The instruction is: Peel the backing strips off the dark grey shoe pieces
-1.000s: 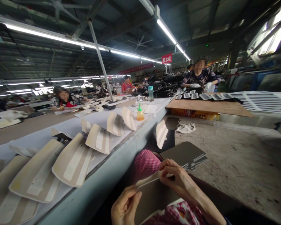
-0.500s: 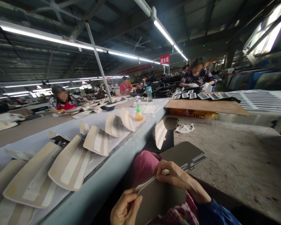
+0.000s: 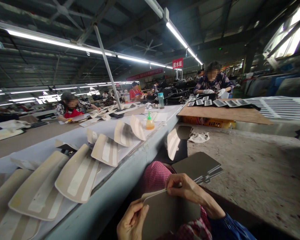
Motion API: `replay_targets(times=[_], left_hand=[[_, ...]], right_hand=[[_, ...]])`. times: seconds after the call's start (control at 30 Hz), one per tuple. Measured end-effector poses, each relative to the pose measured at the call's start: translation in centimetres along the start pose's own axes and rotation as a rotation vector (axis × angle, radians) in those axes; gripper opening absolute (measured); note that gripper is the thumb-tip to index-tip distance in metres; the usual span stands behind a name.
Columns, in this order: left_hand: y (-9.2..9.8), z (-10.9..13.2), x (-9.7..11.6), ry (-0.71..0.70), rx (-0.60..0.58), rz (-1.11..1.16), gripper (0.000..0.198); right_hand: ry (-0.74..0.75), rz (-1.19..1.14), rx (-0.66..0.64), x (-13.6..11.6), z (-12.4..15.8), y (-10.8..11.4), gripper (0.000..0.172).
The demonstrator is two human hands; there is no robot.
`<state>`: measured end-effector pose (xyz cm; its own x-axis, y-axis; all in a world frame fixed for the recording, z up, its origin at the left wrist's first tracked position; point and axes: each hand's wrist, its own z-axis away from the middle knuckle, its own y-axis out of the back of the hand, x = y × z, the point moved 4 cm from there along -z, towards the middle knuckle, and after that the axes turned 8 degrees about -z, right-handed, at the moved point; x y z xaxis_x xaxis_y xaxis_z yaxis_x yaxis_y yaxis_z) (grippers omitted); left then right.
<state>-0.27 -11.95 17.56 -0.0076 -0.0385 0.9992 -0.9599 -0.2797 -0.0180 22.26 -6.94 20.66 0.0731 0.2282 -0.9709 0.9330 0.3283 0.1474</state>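
Note:
A dark grey-brown panel with a pale backing layer [image 3: 165, 210] lies over my lap, its edge tilted up. My left hand [image 3: 132, 218] pinches its near-left corner between thumb and fingers. Farther along the same edge, my right hand [image 3: 183, 188] grips it with thumb and forefinger. Along that edge the pale layer and the dark sheet show as two separate lines. Beyond my right hand, a stack of similar dark panels [image 3: 197, 163] sits at the edge of the stone-like worktop. The panel's lower part runs out of view.
Curved beige panels [image 3: 77, 176] line the long table at left, with a glue bottle [image 3: 150, 121] behind them. On the grey worktop [image 3: 260, 166] lies a crumpled white cloth [image 3: 199, 137]. One curved beige piece [image 3: 173, 144] stands between the tables. Co-workers [image 3: 212, 81] sit farther back.
Both hands keep their pinch on the panel. The left hand has shifted slightly left and up along the edge, and the panel's edge now looks flatter. The view has turned a little left.

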Motion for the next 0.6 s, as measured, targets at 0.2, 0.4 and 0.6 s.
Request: replay_targets(times=[0.2, 0.4, 0.6], left_hand=[[-0.3, -0.9, -1.1, 0.154, -0.001, 0.11, 0.05], [-1.4, -0.3, 3.0, 0.046, 0.013, 0.25, 0.034], [-2.3, 0.8, 7.0, -0.077, -0.021, 0.342, 0.027]], right_hand=[[0.025, 0.049, 0.136, -1.9, 0.9, -0.7, 0.015], [0.03, 0.151, 0.214, -4.9, 2.6, -1.0, 0.026], [0.034, 0.349, 0.375, -6.9, 5.4, 0.1, 0.033]])
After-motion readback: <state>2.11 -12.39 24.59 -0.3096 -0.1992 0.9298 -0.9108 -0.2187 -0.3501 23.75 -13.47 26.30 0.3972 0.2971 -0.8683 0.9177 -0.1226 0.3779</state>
